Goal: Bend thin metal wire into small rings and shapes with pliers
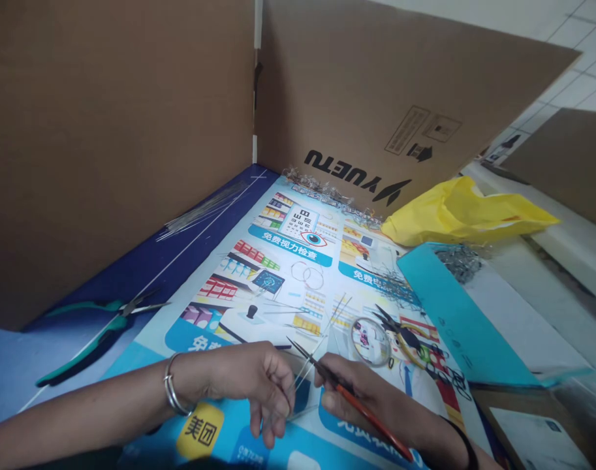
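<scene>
Pliers, three: red-handled pliers point(361, 411), green-handled pliers point(117, 323), yellow-handled pliers point(409, 338). Hands, two: left hand point(271, 391), right hand point(349, 382). Wire hoops point(307, 277), two. Clear round object point(370, 343), one. Yellow bag point(454, 212), one. Teal box point(435, 307), one. Tall cardboard panels point(400, 85), two. Printed sheet point(292, 245), one. Straight wires point(204, 212), bundled at left: several, overlapping, exact number can't be told. Wire tangle point(457, 262) in teal box: one, strands too dense to count.

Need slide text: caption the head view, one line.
Left hand pinches thin wires while right hand holds red-handled pliers above a printed poster.
</scene>
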Action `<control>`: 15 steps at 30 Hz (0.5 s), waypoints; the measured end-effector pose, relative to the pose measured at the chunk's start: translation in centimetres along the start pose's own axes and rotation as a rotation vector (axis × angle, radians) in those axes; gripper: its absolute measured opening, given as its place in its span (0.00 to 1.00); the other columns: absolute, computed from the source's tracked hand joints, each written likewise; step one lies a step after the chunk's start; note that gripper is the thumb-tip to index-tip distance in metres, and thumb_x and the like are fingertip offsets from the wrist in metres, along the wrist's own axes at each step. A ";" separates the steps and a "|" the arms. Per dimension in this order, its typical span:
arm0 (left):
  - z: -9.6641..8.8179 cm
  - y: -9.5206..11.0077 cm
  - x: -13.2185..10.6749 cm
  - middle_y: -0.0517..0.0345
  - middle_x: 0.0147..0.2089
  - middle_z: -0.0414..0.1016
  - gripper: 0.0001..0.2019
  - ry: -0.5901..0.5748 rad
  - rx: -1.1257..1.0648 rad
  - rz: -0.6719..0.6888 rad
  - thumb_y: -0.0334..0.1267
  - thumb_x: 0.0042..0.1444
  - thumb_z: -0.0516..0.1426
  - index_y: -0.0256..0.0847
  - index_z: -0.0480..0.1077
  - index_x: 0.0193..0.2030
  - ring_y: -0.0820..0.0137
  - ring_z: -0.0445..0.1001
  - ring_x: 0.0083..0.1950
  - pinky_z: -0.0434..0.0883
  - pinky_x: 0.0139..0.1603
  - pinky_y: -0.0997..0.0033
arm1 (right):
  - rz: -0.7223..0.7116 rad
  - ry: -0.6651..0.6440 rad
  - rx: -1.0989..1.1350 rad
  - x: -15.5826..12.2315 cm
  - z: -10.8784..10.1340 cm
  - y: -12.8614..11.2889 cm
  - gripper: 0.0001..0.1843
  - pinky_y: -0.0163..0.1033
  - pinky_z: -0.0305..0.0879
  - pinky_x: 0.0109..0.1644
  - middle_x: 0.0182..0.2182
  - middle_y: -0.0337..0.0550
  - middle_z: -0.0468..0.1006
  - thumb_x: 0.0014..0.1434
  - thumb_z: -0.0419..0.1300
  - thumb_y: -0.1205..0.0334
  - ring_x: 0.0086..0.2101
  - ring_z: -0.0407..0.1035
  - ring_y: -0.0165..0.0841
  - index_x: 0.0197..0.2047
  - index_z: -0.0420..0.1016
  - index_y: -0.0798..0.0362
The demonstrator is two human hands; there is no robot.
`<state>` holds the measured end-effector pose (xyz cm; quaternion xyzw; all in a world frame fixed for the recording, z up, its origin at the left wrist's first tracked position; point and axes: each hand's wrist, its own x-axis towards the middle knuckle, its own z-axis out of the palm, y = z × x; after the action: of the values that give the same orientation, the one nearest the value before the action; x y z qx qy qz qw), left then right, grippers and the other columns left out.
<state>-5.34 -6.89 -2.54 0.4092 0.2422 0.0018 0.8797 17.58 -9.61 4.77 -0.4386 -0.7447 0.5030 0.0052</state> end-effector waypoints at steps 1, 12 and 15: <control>0.0 0.0 0.0 0.59 0.25 0.77 0.08 -0.004 -0.002 0.004 0.39 0.45 0.64 0.37 0.72 0.30 0.71 0.76 0.24 0.71 0.22 0.75 | 0.012 -0.004 -0.012 0.0 0.0 -0.1 0.16 0.35 0.57 0.35 0.32 0.40 0.69 0.61 0.50 0.48 0.32 0.61 0.31 0.41 0.64 0.52; 1.4 -0.8 0.6 0.60 0.24 0.76 0.10 -0.078 -0.061 -0.042 0.40 0.42 0.65 0.37 0.72 0.27 0.73 0.74 0.21 0.70 0.19 0.77 | 0.088 0.023 0.030 -2.6 1.5 0.3 0.12 0.36 0.60 0.38 0.34 0.40 0.70 0.61 0.50 0.50 0.34 0.62 0.32 0.39 0.63 0.49; 2.3 -1.8 1.4 0.61 0.22 0.74 0.14 -0.086 -0.022 -0.065 0.45 0.35 0.68 0.38 0.75 0.26 0.74 0.71 0.19 0.69 0.17 0.77 | 0.187 0.040 0.173 -5.0 3.3 0.6 0.15 0.39 0.62 0.42 0.35 0.41 0.71 0.59 0.52 0.46 0.36 0.64 0.35 0.42 0.67 0.46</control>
<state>-3.46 -9.44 -3.20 0.3912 0.2174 -0.0416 0.8933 19.57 -15.23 4.83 -0.5141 -0.6541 0.5547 0.0109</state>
